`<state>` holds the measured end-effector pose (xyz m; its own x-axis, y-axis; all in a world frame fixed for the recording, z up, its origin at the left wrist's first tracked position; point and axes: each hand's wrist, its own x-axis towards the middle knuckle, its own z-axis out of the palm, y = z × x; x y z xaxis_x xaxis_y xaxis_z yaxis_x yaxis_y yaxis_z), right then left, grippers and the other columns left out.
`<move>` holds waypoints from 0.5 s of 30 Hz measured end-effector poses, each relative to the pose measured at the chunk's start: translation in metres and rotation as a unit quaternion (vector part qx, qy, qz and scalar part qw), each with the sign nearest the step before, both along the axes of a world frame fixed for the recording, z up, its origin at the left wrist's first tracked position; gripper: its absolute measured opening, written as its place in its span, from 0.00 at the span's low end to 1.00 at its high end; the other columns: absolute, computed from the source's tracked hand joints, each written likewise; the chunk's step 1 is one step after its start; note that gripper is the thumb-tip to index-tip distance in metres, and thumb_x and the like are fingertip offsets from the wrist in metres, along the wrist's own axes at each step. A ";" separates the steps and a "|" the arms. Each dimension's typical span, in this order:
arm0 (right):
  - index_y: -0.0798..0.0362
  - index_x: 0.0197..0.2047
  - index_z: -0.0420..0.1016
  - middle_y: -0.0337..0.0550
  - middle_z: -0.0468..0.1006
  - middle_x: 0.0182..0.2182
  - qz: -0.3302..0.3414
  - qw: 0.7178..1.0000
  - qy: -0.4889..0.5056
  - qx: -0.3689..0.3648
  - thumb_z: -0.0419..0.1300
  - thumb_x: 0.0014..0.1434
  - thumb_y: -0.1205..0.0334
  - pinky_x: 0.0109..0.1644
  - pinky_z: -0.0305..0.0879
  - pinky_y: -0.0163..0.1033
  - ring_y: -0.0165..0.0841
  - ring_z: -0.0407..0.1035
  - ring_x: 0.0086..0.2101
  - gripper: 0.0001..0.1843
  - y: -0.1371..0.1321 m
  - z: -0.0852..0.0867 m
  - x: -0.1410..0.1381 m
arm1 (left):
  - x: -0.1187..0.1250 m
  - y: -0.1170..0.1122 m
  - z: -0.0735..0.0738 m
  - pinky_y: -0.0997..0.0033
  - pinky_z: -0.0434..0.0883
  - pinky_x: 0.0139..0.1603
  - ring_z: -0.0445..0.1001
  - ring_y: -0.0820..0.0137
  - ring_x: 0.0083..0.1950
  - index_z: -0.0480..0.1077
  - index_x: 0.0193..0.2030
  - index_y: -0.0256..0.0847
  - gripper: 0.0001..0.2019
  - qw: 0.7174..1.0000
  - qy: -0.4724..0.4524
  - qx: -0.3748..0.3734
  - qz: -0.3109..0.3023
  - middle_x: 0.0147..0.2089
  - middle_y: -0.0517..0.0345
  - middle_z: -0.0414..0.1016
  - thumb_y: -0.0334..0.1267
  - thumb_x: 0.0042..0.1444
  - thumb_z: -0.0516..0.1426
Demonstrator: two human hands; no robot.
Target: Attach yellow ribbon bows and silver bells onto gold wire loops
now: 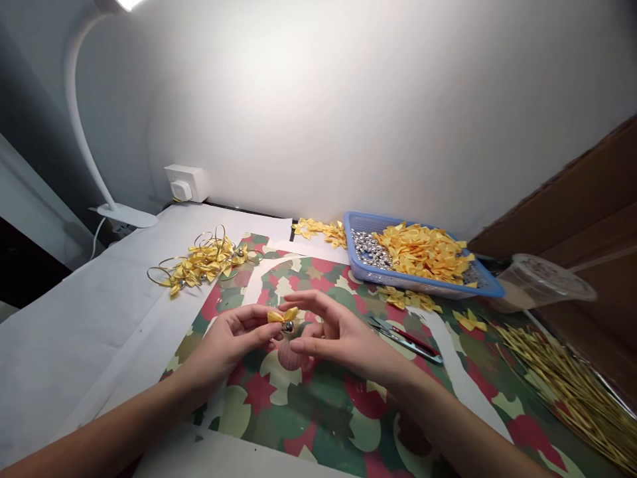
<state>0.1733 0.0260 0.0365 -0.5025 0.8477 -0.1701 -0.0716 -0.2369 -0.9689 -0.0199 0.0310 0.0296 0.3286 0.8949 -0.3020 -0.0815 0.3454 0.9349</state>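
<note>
My left hand pinches a small yellow ribbon bow with a silver bell between thumb and fingertips, just above the patterned red-and-green paper. My right hand is beside it with fingers curled round the same bow, touching it from the right. Both hands hover at the middle of the table.
A blue basket of silver bells and yellow bows stands at the back right, loose bows beside it. Finished bows on gold loops lie at the back left. Small snips lie right of my hands. Gold wire ties, a plastic cup, a lamp base.
</note>
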 end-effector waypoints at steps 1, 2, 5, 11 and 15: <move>0.48 0.49 0.63 0.44 0.68 0.50 0.019 1.000 0.007 -0.005 0.67 0.48 0.57 0.29 0.69 0.33 0.22 0.69 0.25 0.27 0.001 0.000 0.001 | 0.000 0.001 -0.001 0.75 0.68 0.36 0.69 0.75 0.30 0.75 0.32 0.39 0.09 1.000 -0.017 -0.012 -0.005 0.30 0.61 0.74 0.40 0.44 0.66; 0.49 0.47 0.64 0.43 0.71 0.47 0.035 0.999 0.012 -0.007 0.67 0.49 0.56 0.30 0.69 0.33 0.24 0.70 0.27 0.24 0.001 0.000 0.001 | 0.000 0.001 -0.003 0.75 0.67 0.35 0.69 0.75 0.30 0.75 0.32 0.38 0.09 0.999 -0.036 -0.028 -0.014 0.29 0.61 0.73 0.39 0.45 0.65; 0.53 0.39 0.66 0.40 0.75 0.32 0.061 0.998 0.012 0.006 0.64 0.53 0.54 0.33 0.68 0.35 0.29 0.72 0.31 0.15 0.001 0.001 0.001 | -0.001 0.002 -0.004 0.76 0.65 0.31 0.67 0.76 0.29 0.73 0.33 0.37 0.08 0.990 -0.104 -0.083 -0.048 0.27 0.60 0.71 0.38 0.47 0.63; 0.55 0.31 0.70 0.33 0.67 0.21 0.052 0.995 -0.040 0.071 0.60 0.57 0.54 0.24 0.57 0.30 0.22 0.60 0.21 0.12 0.001 0.010 0.006 | -0.001 0.001 0.003 0.77 0.61 0.25 0.62 0.76 0.25 0.66 0.25 0.37 0.02 0.967 -0.181 -0.157 -0.083 0.23 0.62 0.63 0.32 0.45 0.56; 0.55 0.30 0.69 0.31 0.61 0.19 0.061 0.993 -0.052 0.085 0.57 0.59 0.52 0.20 0.47 0.30 0.21 0.52 0.19 0.15 0.000 0.012 0.007 | -0.001 0.000 0.005 0.78 0.60 0.22 0.62 0.75 0.23 0.66 0.24 0.37 0.03 0.961 -0.188 -0.168 -0.110 0.24 0.60 0.64 0.32 0.45 0.53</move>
